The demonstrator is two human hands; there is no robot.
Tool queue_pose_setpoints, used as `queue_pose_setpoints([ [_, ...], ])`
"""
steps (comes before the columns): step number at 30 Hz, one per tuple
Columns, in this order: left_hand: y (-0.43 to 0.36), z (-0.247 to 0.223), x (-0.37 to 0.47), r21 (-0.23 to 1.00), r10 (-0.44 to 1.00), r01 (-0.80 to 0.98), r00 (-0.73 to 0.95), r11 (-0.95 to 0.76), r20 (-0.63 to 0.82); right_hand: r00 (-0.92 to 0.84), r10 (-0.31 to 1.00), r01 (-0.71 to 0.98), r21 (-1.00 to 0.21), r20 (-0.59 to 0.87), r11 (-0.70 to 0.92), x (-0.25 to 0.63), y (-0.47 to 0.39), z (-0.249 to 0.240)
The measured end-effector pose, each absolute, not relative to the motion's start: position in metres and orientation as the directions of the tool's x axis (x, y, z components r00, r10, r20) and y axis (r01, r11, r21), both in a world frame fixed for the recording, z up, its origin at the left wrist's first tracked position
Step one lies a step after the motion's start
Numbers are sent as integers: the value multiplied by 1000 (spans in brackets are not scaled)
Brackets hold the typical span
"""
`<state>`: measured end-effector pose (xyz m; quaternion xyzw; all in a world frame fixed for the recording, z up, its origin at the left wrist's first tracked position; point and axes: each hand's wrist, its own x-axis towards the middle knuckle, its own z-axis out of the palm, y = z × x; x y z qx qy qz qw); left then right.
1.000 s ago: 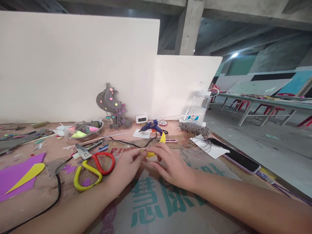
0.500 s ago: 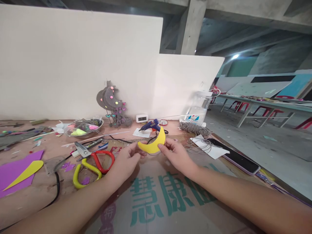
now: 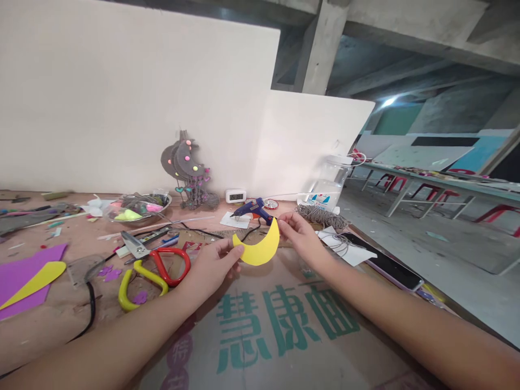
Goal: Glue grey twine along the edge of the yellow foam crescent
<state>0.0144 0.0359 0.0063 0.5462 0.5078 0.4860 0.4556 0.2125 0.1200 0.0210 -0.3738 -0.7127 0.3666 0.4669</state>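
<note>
**Yellow crescent being held up by both hands**

The crescent is being held above the printed sheet, near the middle of the desk. Its left end is being pinched by the left hand, thumb over the face; its far right tip is being pinched narrowly by the right hand. By gripping at the ends, most of the face is being left uncovered, likely for easy viewing. Beyond, the glue gun is being propped nose-down over white paper, probably so that drips are being caught. At left, the scissors are lying open, handles being turned nearward, apparently within easy reach.
</note>
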Motion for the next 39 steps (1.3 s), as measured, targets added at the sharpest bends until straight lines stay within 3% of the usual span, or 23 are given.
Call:
queue_pose_setpoints([
  [6, 38, 1, 15, 984, 996, 155, 8, -84, 83, -272, 878, 510, -715, 393, 478, 229, 161, 26],
  [12, 35, 2, 15, 986, 997, 154, 49, -68, 61, -444, 848, 572, -636, 291, 518, 205, 198, 19],
  [19, 37, 5, 14, 979, 994, 174, -2, -106, 108, -429, 869, 626, -613, 246, 482, 184, 223, 10],
  [31, 41, -1, 10, 974, 987, 164, 67, -154, 145, -430, 854, 503, -708, 292, 495, 206, 183, 58],
  [39, 41, 2, 10, 990, 997, 125, -10, -69, 71, -418, 834, 386, -760, 361, 523, 232, 124, 83],
])
